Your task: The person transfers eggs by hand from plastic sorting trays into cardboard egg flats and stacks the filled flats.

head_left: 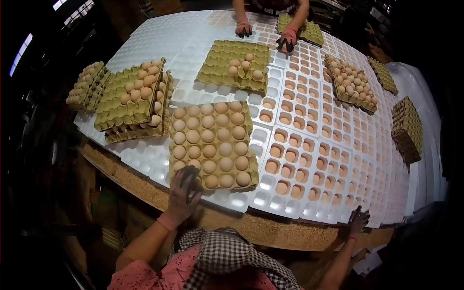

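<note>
My left hand, in a dark-palmed glove, reaches over the near left corner of a pulp egg tray filled with rows of pale eggs. Its fingers are curled around an egg in the front row, partly hidden by them. At the right, my gloved right hand rests with fingers apart on the front edge of the white plastic cell trays. Many cells near it contain an egg, seen end-on.
Across the table, a co-worker's gloved hand holds an egg. A mostly bare pulp tray carries several eggs. Stacked egg trays stand left; another full tray and a pile of pulp trays are right.
</note>
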`<state>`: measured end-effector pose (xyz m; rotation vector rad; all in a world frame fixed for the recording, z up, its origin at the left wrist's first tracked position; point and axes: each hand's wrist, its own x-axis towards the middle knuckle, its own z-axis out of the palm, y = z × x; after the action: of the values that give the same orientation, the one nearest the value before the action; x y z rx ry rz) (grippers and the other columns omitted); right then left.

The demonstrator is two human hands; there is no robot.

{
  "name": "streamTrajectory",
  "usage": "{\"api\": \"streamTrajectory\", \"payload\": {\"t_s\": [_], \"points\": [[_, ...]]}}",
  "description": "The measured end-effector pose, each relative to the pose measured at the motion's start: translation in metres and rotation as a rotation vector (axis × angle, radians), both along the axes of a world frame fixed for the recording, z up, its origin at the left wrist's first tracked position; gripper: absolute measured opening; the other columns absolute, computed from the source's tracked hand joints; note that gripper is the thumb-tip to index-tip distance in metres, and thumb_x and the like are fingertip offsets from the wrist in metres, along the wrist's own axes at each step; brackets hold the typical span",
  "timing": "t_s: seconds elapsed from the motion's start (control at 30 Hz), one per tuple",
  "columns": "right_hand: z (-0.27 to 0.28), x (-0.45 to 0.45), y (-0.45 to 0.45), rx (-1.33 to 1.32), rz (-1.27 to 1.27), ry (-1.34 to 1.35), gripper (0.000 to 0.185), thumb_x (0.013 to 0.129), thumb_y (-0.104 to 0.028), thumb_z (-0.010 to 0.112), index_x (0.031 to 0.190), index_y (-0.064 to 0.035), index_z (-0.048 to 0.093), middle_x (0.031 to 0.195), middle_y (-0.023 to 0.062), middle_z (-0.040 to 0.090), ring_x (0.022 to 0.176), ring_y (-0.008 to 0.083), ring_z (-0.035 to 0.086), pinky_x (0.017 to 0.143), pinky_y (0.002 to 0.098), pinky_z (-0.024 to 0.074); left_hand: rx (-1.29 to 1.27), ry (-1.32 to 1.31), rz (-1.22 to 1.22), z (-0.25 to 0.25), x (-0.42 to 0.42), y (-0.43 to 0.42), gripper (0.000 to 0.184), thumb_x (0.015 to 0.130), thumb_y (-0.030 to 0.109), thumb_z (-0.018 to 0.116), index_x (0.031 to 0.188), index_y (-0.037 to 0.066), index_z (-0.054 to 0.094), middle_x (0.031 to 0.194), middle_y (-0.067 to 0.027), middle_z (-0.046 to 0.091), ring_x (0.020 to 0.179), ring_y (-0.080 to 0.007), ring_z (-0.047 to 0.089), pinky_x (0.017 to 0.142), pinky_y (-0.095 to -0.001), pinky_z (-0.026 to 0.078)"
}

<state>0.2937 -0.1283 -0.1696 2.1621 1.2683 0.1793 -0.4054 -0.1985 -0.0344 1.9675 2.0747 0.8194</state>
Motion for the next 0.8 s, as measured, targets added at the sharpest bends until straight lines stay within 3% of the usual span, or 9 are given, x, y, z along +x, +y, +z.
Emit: {"api": "streamTrajectory", "payload": {"t_s": [0.07, 0.13, 0.2, 0.3, 0.47, 0.53, 0.6, 0.67, 0.8], "points": [[0.058, -0.128, 0.026, 0.841, 0.307, 0.181, 0.061, 0.097, -0.020, 0.055, 0.152, -0.0113, 0.028, 0.150, 0.0212, 0.036, 0.138, 0.0411, 0.033, 0.111, 0.0510, 0.0319, 0.025, -0.086, -0.034, 0.002, -0.030, 0.000, 0.060, 0.077, 0.018, 0.073, 0.129, -0.001, 0.051, 0.129, -0.0273, 0.048, 0.122, -0.0473, 0.043, 0.105, -0.0546, 0.034], [0.100, -0.264, 0.038, 1.085, 0.735, 0.928, 0.060, 0.089, -0.016, 0.065, 0.144, -0.0067, 0.041, 0.144, 0.0221, 0.041, 0.129, 0.0424, 0.042, 0.105, 0.0490, 0.0369, 0.051, 0.083, -0.030, -0.005, -0.056, -0.001, 0.060, 0.076, 0.019, 0.073, 0.129, -0.001, 0.050, 0.128, -0.0278, 0.047, 0.118, -0.0480, 0.043, 0.104, -0.0542, 0.035], [0.172, -0.390, 0.040, 0.476, 1.084, 1.181, 0.053, 0.082, -0.018, 0.071, 0.132, -0.0113, 0.054, 0.131, 0.0134, 0.053, 0.120, 0.0341, 0.051, 0.100, 0.0453, 0.0420, 0.065, 0.060, -0.118, 0.010, -0.061, 0.016, 0.061, 0.076, 0.021, 0.073, 0.129, 0.000, 0.051, 0.127, -0.0264, 0.048, 0.114, -0.0464, 0.045, 0.101, -0.0534, 0.036], [0.140, -0.463, 0.038, 0.229, 1.317, 0.959, 0.045, 0.078, -0.020, 0.075, 0.120, -0.0222, 0.061, 0.122, 0.0097, 0.056, 0.109, 0.0290, 0.056, 0.089, 0.0413, 0.0478, 0.067, 0.041, -0.404, 0.020, -0.053, 0.040, 0.063, 0.074, 0.026, 0.075, 0.127, 0.001, 0.052, 0.120, -0.0226, 0.051, 0.110, -0.0424, 0.048, 0.096, -0.0515, 0.039], [0.158, -0.462, 0.062, 0.379, 0.812, 1.628, 0.033, 0.079, -0.009, 0.071, 0.111, -0.0089, 0.061, 0.109, 0.0097, 0.059, 0.096, 0.0248, 0.061, 0.084, 0.0349, 0.0523, 0.071, 0.090, -0.760, 0.002, -0.011, 0.070, 0.053, 0.081, 0.036, 0.068, 0.125, 0.009, 0.057, 0.116, -0.0123, 0.053, 0.106, -0.0295, 0.051, 0.093, -0.0448, 0.040], [0.168, -0.462, 0.061, 0.566, 0.067, 2.137, 0.028, 0.080, -0.008, 0.069, 0.106, -0.0045, 0.059, 0.104, 0.0111, 0.059, 0.091, 0.0233, 0.061, 0.081, 0.0346, 0.0531, 0.042, 0.184, -0.776, -0.011, -0.001, 0.077, 0.053, 0.080, 0.040, 0.067, 0.123, 0.011, 0.058, 0.115, -0.0117, 0.053, 0.105, -0.0289, 0.051, 0.091, -0.0445, 0.041], [0.163, -0.472, 0.073, 0.521, 0.766, 1.300, 0.032, 0.085, -0.030, 0.069, 0.103, -0.0065, 0.058, 0.101, 0.0126, 0.058, 0.083, 0.0278, 0.062, 0.070, 0.0404, 0.0539, -0.094, 0.313, -0.771, -0.017, 0.007, 0.084, 0.051, 0.079, 0.041, 0.068, 0.121, 0.013, 0.059, 0.115, -0.0111, 0.054, 0.104, -0.0284, 0.051, 0.091, -0.0441, 0.041], [0.152, -0.501, 0.069, 0.318, 0.820, 0.822, 0.044, 0.082, -0.046, 0.069, 0.100, -0.0074, 0.059, 0.099, 0.0117, 0.060, 0.083, 0.0291, 0.064, 0.064, 0.0409, 0.0532, -0.197, 0.257, -0.794, 0.003, 0.002, 0.091, 0.049, 0.079, 0.035, 0.070, 0.121, 0.012, 0.060, 0.117, -0.0108, 0.054, 0.106, -0.0302, 0.054, 0.091, -0.0447, 0.043], [0.140, -0.501, 0.082, 0.235, 0.643, 0.770, 0.051, 0.078, -0.051, 0.073, 0.101, -0.0066, 0.062, 0.100, 0.0124, 0.062, 0.083, 0.0300, 0.067, 0.067, 0.0400, 0.0540, -0.052, -0.693, -0.433, 0.017, -0.022, 0.112, 0.035, 0.080, 0.017, 0.072, 0.112, 0.005, 0.064, 0.106, -0.0163, 0.057, 0.091, -0.0317, 0.061, 0.075, -0.0380, 0.051]]}}
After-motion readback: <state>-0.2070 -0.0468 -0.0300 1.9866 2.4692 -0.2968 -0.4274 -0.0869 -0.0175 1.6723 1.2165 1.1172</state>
